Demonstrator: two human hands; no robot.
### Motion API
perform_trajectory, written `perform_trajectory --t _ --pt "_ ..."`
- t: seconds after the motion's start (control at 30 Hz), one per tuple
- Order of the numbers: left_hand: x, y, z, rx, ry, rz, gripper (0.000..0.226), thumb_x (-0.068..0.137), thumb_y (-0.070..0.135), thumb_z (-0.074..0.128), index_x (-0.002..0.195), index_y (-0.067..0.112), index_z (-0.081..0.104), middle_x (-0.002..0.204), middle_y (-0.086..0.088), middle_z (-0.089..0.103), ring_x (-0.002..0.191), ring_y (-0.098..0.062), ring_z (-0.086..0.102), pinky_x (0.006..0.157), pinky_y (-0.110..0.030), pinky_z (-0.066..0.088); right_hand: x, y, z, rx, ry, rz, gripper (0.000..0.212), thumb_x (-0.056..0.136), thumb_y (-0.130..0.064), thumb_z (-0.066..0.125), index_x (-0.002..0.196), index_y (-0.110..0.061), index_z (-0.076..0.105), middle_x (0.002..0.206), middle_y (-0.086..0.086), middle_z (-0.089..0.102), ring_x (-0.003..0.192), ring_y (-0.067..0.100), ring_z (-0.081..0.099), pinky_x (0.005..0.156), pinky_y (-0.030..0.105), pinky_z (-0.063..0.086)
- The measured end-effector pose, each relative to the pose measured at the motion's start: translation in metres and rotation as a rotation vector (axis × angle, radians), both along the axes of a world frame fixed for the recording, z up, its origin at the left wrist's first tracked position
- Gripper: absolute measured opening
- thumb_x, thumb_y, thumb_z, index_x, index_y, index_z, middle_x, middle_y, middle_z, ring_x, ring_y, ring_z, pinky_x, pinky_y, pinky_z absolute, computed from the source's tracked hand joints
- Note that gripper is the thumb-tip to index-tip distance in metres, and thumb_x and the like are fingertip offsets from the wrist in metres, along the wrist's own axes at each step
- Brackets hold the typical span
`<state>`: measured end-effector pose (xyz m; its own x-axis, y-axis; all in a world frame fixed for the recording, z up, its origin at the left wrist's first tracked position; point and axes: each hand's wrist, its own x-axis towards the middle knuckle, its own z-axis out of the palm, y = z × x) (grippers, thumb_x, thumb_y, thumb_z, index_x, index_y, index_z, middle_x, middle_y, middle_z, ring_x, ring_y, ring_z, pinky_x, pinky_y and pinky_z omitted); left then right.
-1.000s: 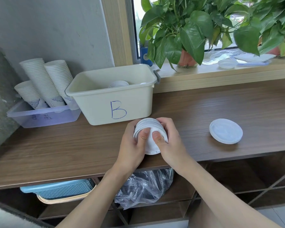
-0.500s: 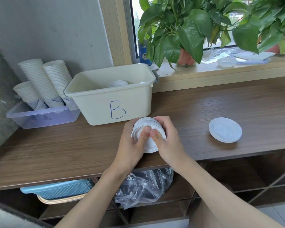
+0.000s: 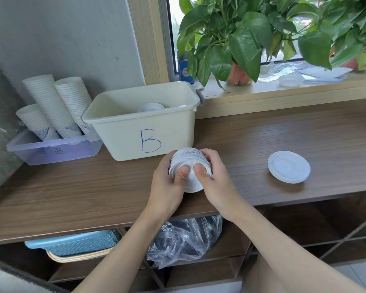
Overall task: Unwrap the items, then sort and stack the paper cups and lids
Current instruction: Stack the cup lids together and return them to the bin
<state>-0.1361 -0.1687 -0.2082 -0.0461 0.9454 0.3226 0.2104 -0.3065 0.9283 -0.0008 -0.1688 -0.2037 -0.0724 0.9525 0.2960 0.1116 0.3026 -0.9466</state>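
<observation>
I see the left hand (image 3: 167, 183) and right hand (image 3: 217, 180), fingers curled round a stack of lids (image 3: 189, 162), bin B (image 3: 123, 132) just beyond.

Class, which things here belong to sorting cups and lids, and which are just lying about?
Job: lid stack held by left hand and right hand; loose lids; bin B; cup stacks; tray.
Lying about: plants; blue basket.
</observation>
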Motion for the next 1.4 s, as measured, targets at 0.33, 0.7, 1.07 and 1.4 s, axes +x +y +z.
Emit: perform_trajectory --t 0.33,0.7,1.07,1.4 --pt "0.0019 -0.0049 0.0008 0.044 0.042 0.001 0.032 0.083 0.021 0.058 0.114 0.024 0.054 0.106 0.010 0.065 0.095 0.004 0.061 0.084 -0.011 0.044 -0.0015 0.0026 -0.0033 0.105 -0.115 -0.094 0.022 0.083 -0.015 0.056 0.104 -0.017 0.051 0.097 -0.004 0.058 0.088 0.004 0.052 0.077 0.012 0.040" --pt "0.0014 -0.0042 0.0041 0.017 0.095 -0.092 0.050 0.089 0.048 0.056 0.129 0.019 0.053 0.119 0.005 0.066 0.111 -0.007 0.062 0.094 -0.020 0.048 0.0012 0.0018 0.0004 0.102 -0.075 -0.129 0.025 0.087 -0.026 0.056 0.109 -0.015 0.054 0.101 -0.003 0.060 0.092 0.002 0.053 0.078 0.010 0.040" --pt "-0.0034 -0.0014 0.0027 -0.009 -0.133 0.033 0.056 0.085 0.047 0.061 0.124 0.008 0.060 0.114 -0.006 0.071 0.105 -0.016 0.067 0.088 -0.027 0.052 -0.0016 0.0014 0.0057 -0.046 -0.105 0.022 0.051 0.092 -0.047 0.052 0.135 -0.022 0.045 0.121 -0.015 0.060 0.109 -0.002 0.055 0.093 0.017 0.042" --pt "0.0003 -0.0008 0.0044 -0.033 -0.059 -0.027 0.063 0.082 0.060 0.054 0.128 0.017 0.059 0.122 0.002 0.068 0.115 -0.007 0.062 0.100 -0.027 0.048 -0.0036 0.0035 0.0001 0.010 -0.132 -0.059 0.051 0.089 -0.050 0.048 0.130 -0.020 0.050 0.119 -0.005 0.063 0.111 0.008 0.057 0.097 0.034 0.046"
